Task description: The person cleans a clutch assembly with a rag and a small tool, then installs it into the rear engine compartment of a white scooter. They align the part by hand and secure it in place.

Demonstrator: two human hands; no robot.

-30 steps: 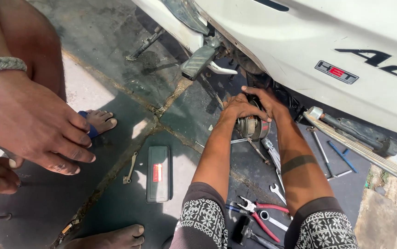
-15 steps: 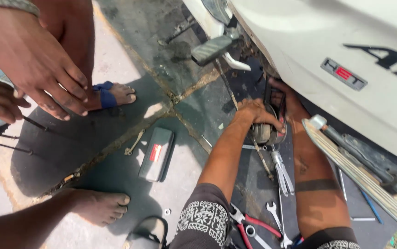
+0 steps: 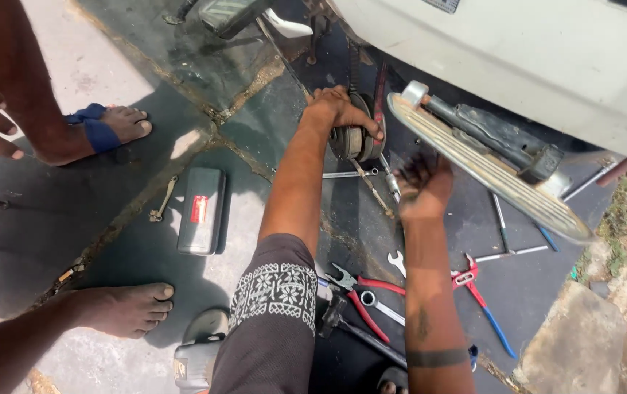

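Nearest the camera, red-handled pliers (image 3: 363, 290) and a small spanner (image 3: 396, 262) lay on the dark ground mat (image 3: 518, 292) between the person's forearms, with a second red-and-blue plier tool (image 3: 477, 292) off to the right and a power driver (image 3: 195, 357) beside the patterned sleeve.

The right hand (image 3: 421, 186) hung just above the mat, fingers loosely curled and gripping nothing, blurred enough that its fingertips were hard to read.

Further out, the left hand (image 3: 337, 111) was wrapped over the top of a round metal pulley drum (image 3: 353, 138), which sat at the scooter's underside, low beside the ribbed footboard (image 3: 474, 164). The drum looked heavy, stiff and probably greasy, so the safest hold seemed to be around its outer rim with fingers hooked behind the edge, not on its face.

The floor was cracked, patchy concrete (image 3: 204, 66) in hard sunlight. A grey tool case (image 3: 201, 210) lay to the left. Another person's sandalled foot (image 3: 109, 125) and bare foot (image 3: 127, 306) stood nearby, and the white scooter body (image 3: 532, 51) closed off the far side.
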